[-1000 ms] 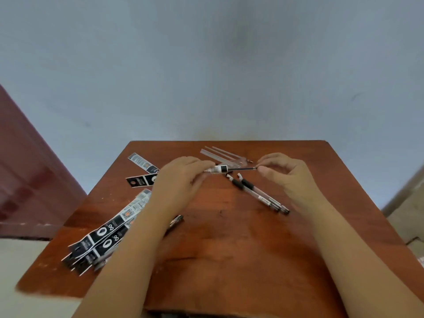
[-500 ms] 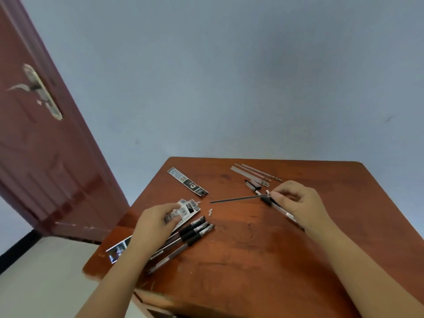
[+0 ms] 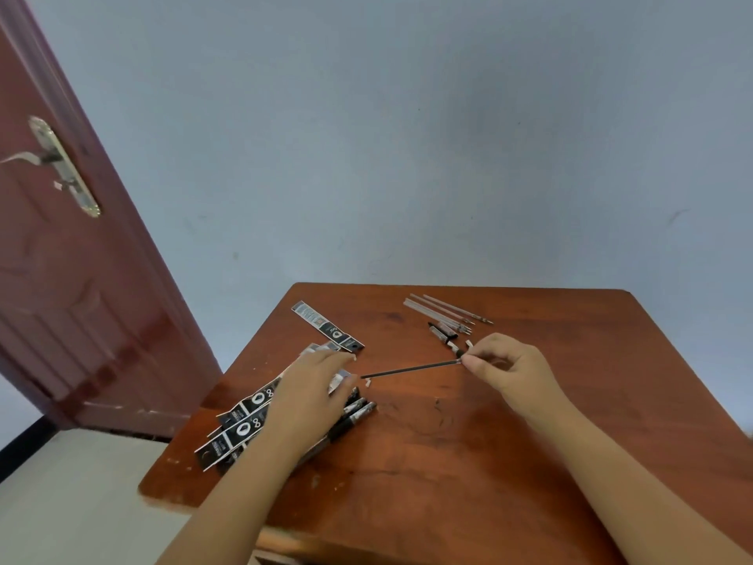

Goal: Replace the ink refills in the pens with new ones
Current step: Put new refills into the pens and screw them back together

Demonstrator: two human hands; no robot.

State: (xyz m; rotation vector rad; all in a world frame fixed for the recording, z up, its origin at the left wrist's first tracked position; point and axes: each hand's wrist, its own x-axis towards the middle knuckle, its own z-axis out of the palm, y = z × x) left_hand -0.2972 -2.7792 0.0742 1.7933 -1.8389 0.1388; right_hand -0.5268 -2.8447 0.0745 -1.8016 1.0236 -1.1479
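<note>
1. A red-brown door [image 3: 81, 299] with a metal handle [image 3: 61, 165] stands well to the left of the left hand, beyond the worktop's left edge.
2. The worktop [image 3: 468, 462] is bare wood between the two forearms and toward the near edge; its left edge runs close beside the packets.
3. Black-and-white refill packets [image 3: 244, 422] lie fanned under and to the left of the left hand, reaching close to the left edge; at least four show, the exact count unclear where they overlap. One more packet [image 3: 328, 326] lies apart, beyond the left hand toward the far edge.
4. The left hand [image 3: 309, 397] rests palm down on the packets and pens, fingers curled over something pale; I cannot tell what it grips, if anything.
5. Capped pens [image 3: 354, 413] with black grips jut out from under the left hand toward the right; about three ends show.
6. One thin dark refill [image 3: 407, 369] spans the gap between the hands, its left tip just beside the left hand's fingers.
7. The right hand [image 3: 509, 369] pinches the refill's right end between thumb and fingertips.
8. Beyond the right hand, near the far edge, lie about four clear used refills [image 3: 444, 311] and a pen part [image 3: 442, 332].
</note>
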